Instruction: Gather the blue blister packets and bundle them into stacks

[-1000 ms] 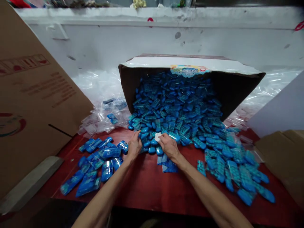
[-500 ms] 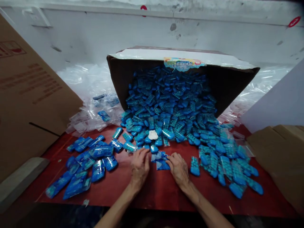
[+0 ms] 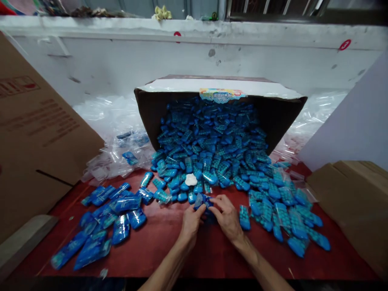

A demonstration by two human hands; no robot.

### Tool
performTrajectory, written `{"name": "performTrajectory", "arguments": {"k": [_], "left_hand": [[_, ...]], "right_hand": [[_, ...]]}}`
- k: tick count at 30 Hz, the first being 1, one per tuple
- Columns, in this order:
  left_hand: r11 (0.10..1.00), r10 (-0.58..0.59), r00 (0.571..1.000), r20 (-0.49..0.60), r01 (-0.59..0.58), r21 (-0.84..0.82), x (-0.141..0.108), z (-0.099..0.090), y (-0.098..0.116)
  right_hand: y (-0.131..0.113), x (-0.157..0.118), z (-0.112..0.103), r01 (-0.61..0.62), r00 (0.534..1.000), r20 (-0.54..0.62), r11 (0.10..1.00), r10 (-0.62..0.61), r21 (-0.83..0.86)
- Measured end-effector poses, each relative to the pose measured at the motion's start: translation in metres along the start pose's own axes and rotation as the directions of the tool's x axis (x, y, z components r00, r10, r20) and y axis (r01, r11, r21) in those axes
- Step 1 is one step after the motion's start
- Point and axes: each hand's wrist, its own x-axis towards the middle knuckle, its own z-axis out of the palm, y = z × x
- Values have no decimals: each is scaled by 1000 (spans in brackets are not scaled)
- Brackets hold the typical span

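Between my two hands, just above the red table [image 3: 169, 242], is a small blue printed plastic wrapper [image 3: 204, 200] with a clear part. My left hand [image 3: 191, 224] pinches its near left side between thumb and fingers. On its right edge, the thumb and fingers of my right hand [image 3: 226, 218] are closed. A blue-capped clear pack of teal pieces [image 3: 244, 217] lies right of my right hand. Left of my hands lies a group of packs in blue printed wrappers [image 3: 121, 228]. Just beyond the hands, a crumpled white lump [image 3: 190, 179] rests on the heap of unwrapped packs [image 3: 212, 161].
A cardboard box on its side [image 3: 273, 91] spills the heap toward me. Clear plastic sleeves [image 3: 106, 157] pile up at the left. Large cardboard boxes stand at the left [image 3: 36, 113] and right [image 3: 351, 202]. A white wall [image 3: 121, 64] runs behind.
My left hand has moved right and closed on the wrapper, which was lying flat on the table and is now lifted between both hands. The camera view has tilted up slightly.
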Motion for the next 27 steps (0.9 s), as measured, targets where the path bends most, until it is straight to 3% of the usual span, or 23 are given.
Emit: {"name": "performTrajectory", "arguments": {"k": [2, 5, 10, 16, 19, 21, 24, 27], "left_hand": [[999, -11, 1000, 9, 11, -33, 4, 2, -1], [996, -78, 997, 29, 79, -47, 7, 3, -5], [989, -118, 992, 33, 121, -84, 1, -2, -7], [965, -149, 988, 42, 154, -212, -15, -24, 0], [941, -138, 990, 34, 142, -306, -16, -25, 5], [934, -131, 990, 44, 138, -328, -13, -21, 7], [940, -114, 993, 26, 117, -321, -8, -12, 6], [955, -91, 996, 20, 93, -281, -7, -3, 3]], "right_hand": [[4, 7, 1, -123, 992, 11, 983, 123, 135], [12, 16, 7, -264, 963, 123, 928, 239, 264], [24, 23, 16, -313, 948, 127, 919, 291, 238], [20, 18, 10, -257, 951, 204, 960, 232, 109], [11, 13, 5, -143, 956, 256, 990, 142, -14], [7, 12, 1, -100, 973, 204, 994, 107, -42], [3, 13, -1, -161, 986, 70, 974, 151, 158], [0, 12, 4, -303, 953, 152, 840, 263, 450]]}}
